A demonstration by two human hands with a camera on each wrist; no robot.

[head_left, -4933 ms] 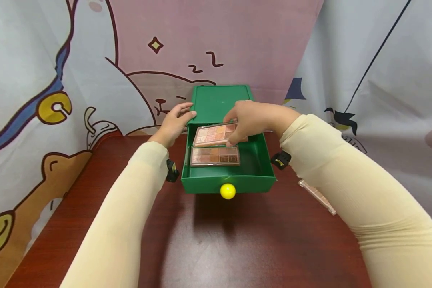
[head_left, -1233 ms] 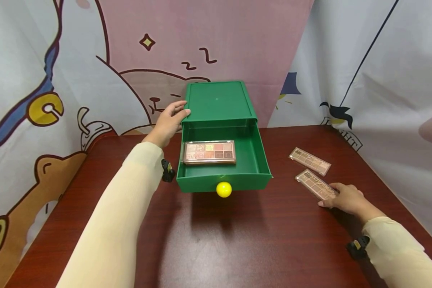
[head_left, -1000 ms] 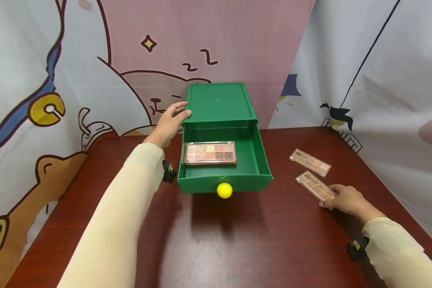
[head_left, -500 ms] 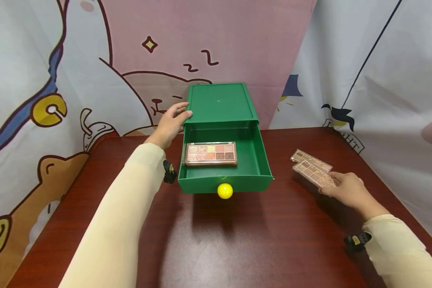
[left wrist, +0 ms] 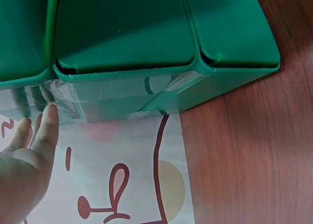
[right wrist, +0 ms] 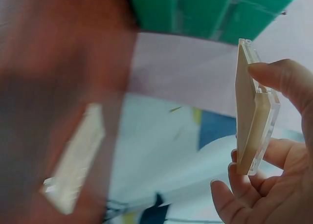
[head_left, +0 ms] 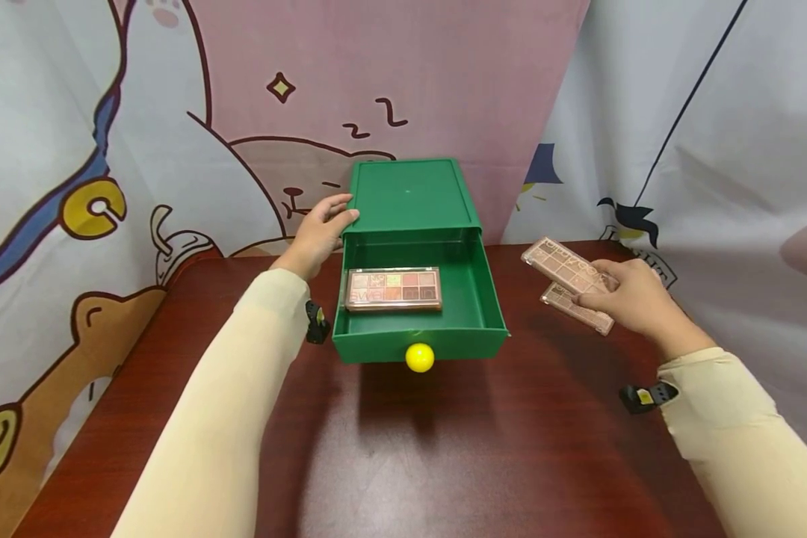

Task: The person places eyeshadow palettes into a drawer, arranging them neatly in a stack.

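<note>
My right hand (head_left: pixel 635 299) pinches a clear-lidded eyeshadow palette (head_left: pixel 565 263) by its right end, thumb on one side and fingers on the other. The palette is raised and tilted, seen edge-on in the right wrist view. Below it on the table lies another eyeshadow palette (head_left: pixel 581 314), partly covered by the held one. My left hand (head_left: pixel 314 237) rests its fairly straight fingers against the left side of the green drawer box (head_left: pixel 410 194). Its drawer (head_left: pixel 474 299) is pulled out, with an eyeshadow palette (head_left: pixel 393 289) lying flat at the left inside.
A yellow ball knob (head_left: pixel 420 358) sticks out from the drawer front. The dark red wooden table (head_left: pixel 403 463) stretches in front of the box and to both sides. Behind stands a printed cartoon cloth (head_left: pixel 484 90), close to the box's back.
Over the last second my right hand lifts the palette off the table, upward and slightly left. Earlier that hand was in the drawer, where two palettes showed. The left hand stays put.
</note>
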